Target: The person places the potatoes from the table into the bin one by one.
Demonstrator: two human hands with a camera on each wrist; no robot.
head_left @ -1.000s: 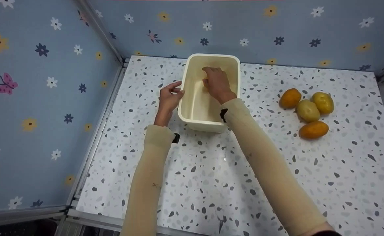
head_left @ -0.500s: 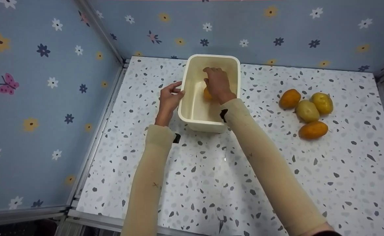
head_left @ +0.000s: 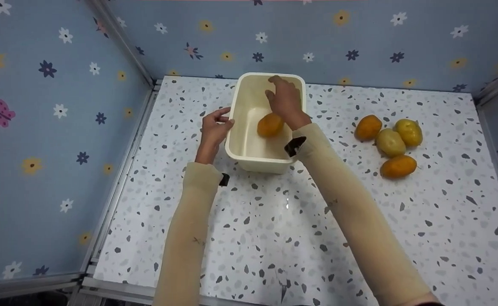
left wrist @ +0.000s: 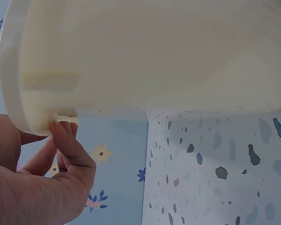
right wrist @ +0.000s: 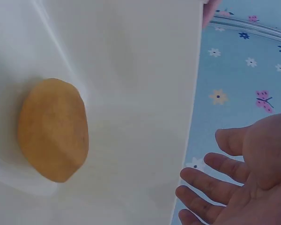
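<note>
A cream plastic bin point(head_left: 266, 160) stands on the speckled tabletop in the head view. Inside it, on the bottom, lies an orange, mango-like fruit point(head_left: 270, 125), also visible as a blunt oval fruit point(right wrist: 54, 130) in the right wrist view. My left hand point(head_left: 215, 129) pinches the bin's left rim between thumb and fingers; the left wrist view shows this hand point(left wrist: 51, 173) at the rim's edge. Above the bin's right side is my right hand point(head_left: 286, 100). Its fingers point(right wrist: 210, 185) are spread and loosely bent, apart from the fruit and holding nothing.
To the right, two orange oval fruits point(head_left: 368, 128) point(head_left: 398, 166) lie beside a yellow fruit point(head_left: 408, 132) and a dull greenish-yellow fruit point(head_left: 390, 143). A flowered blue wall point(head_left: 300, 34) runs behind the table, and another panel point(head_left: 53, 140) borders the left.
My right hand has let go of the orange fruit and risen up out of the bin, exposing the fruit on the bottom. My left hand still holds the rim.
</note>
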